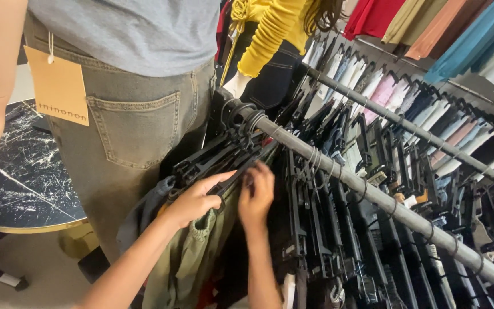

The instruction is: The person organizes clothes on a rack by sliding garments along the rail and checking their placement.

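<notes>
a: black plastic clip hanger [215, 163] on the grey rail [373, 194], that's what both hands are on. left hand [195, 200] sits under its lower bar, fingers curled and pinched on the bar, index stretched along it.

b: right hand [257, 191]?

a: just right of the left, nearly touching it, fingers bunched on the same hanger's clip end. blurred, so can't tell if they're really clamped or only resting.

b: which way does the hanger run?

a: long axis slants from lower left up to upper right, toward the rail, hook end up at the bunch of hooks by the rail's near end. so the hanger lies above and just ahead of both sets of fingers. left hand covers more of it.

b: what hangs off it?

a: olive green garment [192, 260] with a gathered waistband, drooping below the left hand, touching the wrist.

b: around it?

a: more black hangers [315, 229] packed along the rail to the right, mannequin in grey jeans [135, 131] with a tan tag [58, 86] standing left, just beside the rail end. dark marbled table [24, 177] further left.
</notes>
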